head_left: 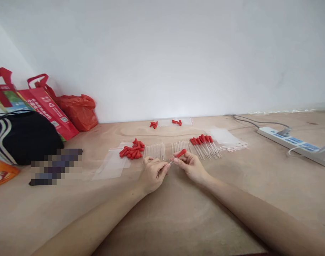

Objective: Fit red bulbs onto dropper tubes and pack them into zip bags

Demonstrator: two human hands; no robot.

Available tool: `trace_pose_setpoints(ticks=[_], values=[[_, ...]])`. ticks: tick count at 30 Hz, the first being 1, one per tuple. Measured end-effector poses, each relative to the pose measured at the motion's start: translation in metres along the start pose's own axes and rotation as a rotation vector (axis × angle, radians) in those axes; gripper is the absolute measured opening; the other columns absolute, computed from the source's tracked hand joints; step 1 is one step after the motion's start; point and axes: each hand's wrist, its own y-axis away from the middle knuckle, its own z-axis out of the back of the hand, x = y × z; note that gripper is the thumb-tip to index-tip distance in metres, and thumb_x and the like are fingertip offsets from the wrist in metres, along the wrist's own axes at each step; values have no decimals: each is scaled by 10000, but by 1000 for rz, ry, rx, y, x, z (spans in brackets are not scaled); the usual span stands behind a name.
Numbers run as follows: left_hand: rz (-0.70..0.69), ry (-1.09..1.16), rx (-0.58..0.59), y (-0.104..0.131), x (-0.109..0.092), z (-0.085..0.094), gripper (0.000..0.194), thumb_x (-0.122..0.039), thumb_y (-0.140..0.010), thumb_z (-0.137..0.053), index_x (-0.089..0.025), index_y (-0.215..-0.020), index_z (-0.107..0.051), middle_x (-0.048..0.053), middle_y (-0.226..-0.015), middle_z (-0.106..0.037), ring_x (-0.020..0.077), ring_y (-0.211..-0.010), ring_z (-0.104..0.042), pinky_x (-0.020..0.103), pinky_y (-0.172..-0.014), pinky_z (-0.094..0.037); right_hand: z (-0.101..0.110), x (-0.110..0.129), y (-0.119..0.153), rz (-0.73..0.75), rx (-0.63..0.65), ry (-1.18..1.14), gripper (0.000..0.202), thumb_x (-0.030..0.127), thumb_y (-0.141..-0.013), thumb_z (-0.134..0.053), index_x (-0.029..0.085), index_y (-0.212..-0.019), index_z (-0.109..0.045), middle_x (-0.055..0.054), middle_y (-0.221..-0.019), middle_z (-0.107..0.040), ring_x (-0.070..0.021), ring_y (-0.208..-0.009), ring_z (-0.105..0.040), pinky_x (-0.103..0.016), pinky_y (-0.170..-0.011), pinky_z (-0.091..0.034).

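My left hand (155,174) pinches a thin clear glass dropper tube (172,162) near its lower end. On the tube's other end is a red rubber bulb (181,153), gripped between the fingers and thumb of my right hand (191,166). Just beyond my hands lie two rows of bare glass tubes (154,151). A heap of loose red bulbs (132,150) rests to the left of them. On the right, several droppers with red bulbs fitted (205,145) lie side by side.
Clear plastic bags (113,163) lie at the left, with more plastic bags (226,138) at the right. Small groups of red bulbs (153,124) sit near the wall. A white power strip (295,144) with cables is far right. Red bags (78,110) and a black bag (29,137) stand left.
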Motion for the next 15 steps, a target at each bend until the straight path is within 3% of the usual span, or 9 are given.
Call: trace_pose_setpoints(ticks=[3,6,10,13,15], values=[[2,20,0,0,-1,1,213,-258,-856,-421,-192,-742,-589,-40,-642,-639,114,-640,-536,333,-765,-225,0,5,-5,-4,-39,-17,344,448,-661,-605,178,-864,-537,-14,-677,-630,-145,-680,-582,-279,-676,-431],[5,13,-15,0,2,2,163,-302,-823,-477,-218,-908,-587,-21,-783,-660,140,-748,-557,353,-801,-210,27,18,-18,55,-176,213,380,471,-679,-559,162,-901,-576,-23,-689,-630,-157,-668,-568,-276,-643,-405],[40,-43,-26,-1,7,2,161,-327,-795,-511,-213,-870,-597,-11,-788,-660,160,-773,-558,372,-815,-211,77,33,-34,23,-435,932,319,429,-749,-455,181,-843,-633,-25,-644,-619,-184,-660,-543,-307,-659,-331],[61,-67,-20,-1,9,0,140,-308,-800,-501,-215,-819,-604,-14,-767,-663,161,-764,-560,375,-801,-218,95,34,-38,-70,-473,1418,304,368,-786,-386,200,-760,-639,-38,-634,-623,-207,-707,-535,-347,-709,-255],[70,-76,-20,-2,10,-1,129,-297,-798,-504,-215,-804,-604,-16,-763,-665,160,-760,-562,376,-795,-220,97,31,-39,-111,-449,1589,327,348,-805,-346,201,-760,-634,-56,-664,-634,-215,-731,-534,-356,-713,-223]])
